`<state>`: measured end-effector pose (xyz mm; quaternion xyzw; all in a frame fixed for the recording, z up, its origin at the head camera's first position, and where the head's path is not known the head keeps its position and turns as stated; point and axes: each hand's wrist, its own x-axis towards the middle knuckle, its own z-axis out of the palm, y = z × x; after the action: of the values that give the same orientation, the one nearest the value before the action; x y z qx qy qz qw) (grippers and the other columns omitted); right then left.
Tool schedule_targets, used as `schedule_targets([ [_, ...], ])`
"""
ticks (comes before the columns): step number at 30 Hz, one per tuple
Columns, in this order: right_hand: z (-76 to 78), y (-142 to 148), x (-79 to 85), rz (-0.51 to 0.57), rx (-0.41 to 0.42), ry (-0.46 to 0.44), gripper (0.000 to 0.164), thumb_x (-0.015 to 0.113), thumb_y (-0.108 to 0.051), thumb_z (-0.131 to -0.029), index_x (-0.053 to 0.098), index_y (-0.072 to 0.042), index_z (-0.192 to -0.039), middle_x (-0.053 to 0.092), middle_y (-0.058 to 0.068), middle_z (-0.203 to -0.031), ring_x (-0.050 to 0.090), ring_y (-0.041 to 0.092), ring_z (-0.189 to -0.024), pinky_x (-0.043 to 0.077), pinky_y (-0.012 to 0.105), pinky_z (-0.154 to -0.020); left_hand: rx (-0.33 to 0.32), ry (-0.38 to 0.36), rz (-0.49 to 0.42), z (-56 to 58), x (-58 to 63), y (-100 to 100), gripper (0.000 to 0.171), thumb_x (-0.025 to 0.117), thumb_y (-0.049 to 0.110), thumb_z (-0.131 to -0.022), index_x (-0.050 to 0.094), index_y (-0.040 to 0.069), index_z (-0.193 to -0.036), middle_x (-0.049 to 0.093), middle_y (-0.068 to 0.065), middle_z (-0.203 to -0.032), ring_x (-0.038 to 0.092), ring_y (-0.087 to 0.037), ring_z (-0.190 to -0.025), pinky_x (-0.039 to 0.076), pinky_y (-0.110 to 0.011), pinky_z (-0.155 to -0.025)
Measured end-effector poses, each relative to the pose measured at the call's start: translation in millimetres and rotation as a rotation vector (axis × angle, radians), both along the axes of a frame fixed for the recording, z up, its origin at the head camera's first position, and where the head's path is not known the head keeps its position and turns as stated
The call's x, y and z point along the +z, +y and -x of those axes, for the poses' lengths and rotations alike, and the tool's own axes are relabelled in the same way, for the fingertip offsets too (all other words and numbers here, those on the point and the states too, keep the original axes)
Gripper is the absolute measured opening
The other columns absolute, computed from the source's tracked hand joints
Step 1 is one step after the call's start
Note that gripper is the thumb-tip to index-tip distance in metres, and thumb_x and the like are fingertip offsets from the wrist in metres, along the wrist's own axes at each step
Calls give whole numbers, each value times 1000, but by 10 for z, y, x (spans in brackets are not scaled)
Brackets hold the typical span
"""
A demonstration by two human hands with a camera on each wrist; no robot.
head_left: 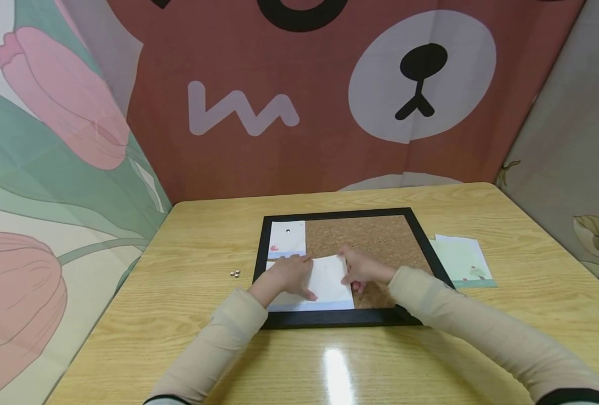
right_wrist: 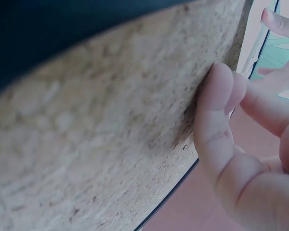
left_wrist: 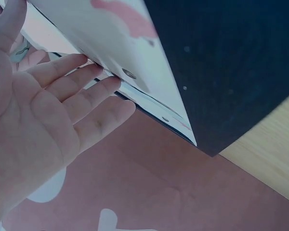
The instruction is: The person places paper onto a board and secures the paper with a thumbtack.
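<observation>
A cork board (head_left: 375, 236) with a black frame lies on the table. My left hand (head_left: 290, 275) rests with extended fingers on a large white sheet of paper (head_left: 330, 281) at the board's lower left. At that sheet's right edge, my right hand (head_left: 364, 267) pinches the paper between thumb and curled fingers. Close by the left fingers, a metal push pin (left_wrist: 129, 73) sits in the sheet beside a pink-red drawing. Above lies a smaller white note sheet (head_left: 291, 239) with a pin near its top. The right wrist view shows bare cork (right_wrist: 111, 106) beside the curled fingers.
Several small metal pins (head_left: 236, 274) lie on the wooden table (head_left: 198, 253) left of the board. Right of it are overlapping pale green and white sheets (head_left: 461, 261). A printed cloth with a bear face (head_left: 320, 140) hangs behind the table.
</observation>
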<state>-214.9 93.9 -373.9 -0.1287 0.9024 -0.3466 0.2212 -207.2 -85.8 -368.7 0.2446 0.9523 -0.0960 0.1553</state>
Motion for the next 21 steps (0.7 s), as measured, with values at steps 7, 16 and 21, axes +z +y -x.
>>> schedule_targets([
  [7,11,44,-20,-126,83,117,61,75,-7,-71,41,-2,-121,55,11,-83,52,17,-63,46,31,-53,-5,15,-8,3,-17,-7,89,63,62,-68,40,7,-134,34,-6,-140,39,-25,-120,35,-45,-93],
  [16,-17,93,22,-272,263,301,73,79,-24,-66,46,-1,-127,44,19,-127,38,35,-117,35,49,-90,-22,-7,20,-31,26,3,88,64,59,-69,39,5,-134,34,-8,-139,38,-25,-122,34,-41,-94],
  [21,-35,107,19,-295,386,340,71,78,-30,-66,49,-1,-124,36,22,-134,30,38,-123,28,50,-96,-32,-22,28,-48,50,10,89,67,56,-69,38,4,-134,34,-9,-140,34,-24,-124,31,-35,-98],
])
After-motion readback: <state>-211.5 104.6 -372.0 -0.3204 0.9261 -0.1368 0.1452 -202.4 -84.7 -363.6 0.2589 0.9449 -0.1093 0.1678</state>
